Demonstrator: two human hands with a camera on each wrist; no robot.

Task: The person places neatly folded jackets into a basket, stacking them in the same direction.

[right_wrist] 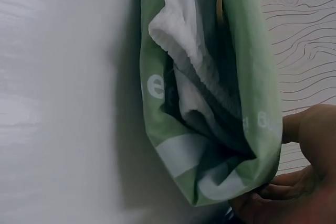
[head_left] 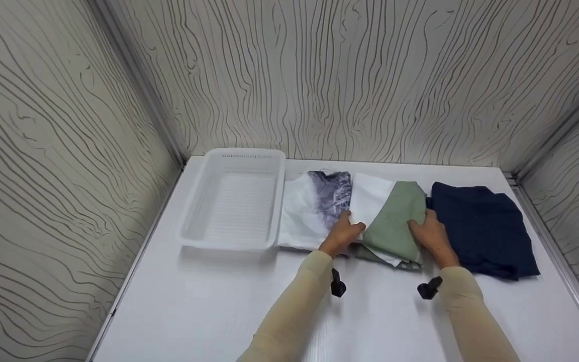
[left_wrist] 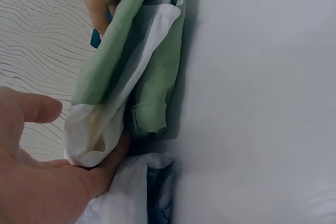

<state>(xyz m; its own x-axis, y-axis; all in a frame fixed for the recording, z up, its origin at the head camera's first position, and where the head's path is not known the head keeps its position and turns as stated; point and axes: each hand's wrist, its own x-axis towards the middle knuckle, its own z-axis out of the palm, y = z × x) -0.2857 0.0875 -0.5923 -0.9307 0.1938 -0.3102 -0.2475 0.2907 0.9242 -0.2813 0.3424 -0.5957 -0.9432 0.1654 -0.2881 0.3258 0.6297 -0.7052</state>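
Observation:
A folded green-and-white garment [head_left: 395, 221] lies on the white table, with pale lettering on its green cloth in the right wrist view. At its left edge, my left hand [head_left: 342, 234] slips its fingers [left_wrist: 113, 163] under the white fold, the thumb held apart from the cloth. On the opposite edge my right hand [head_left: 429, 234] grips the green side, its fingers [right_wrist: 286, 190] partly hidden beneath the cloth. Left of this garment lies a folded white-and-purple garment [head_left: 302, 211], close by my left hand. A navy garment [head_left: 480, 231] lies just right of my right hand.
A white plastic basket [head_left: 229, 240] with nothing in it stands at the table's left, beside the white-and-purple garment. Wood-grain patterned walls [head_left: 289, 80] rise behind and at both sides. The white table [head_left: 209, 311] extends toward me.

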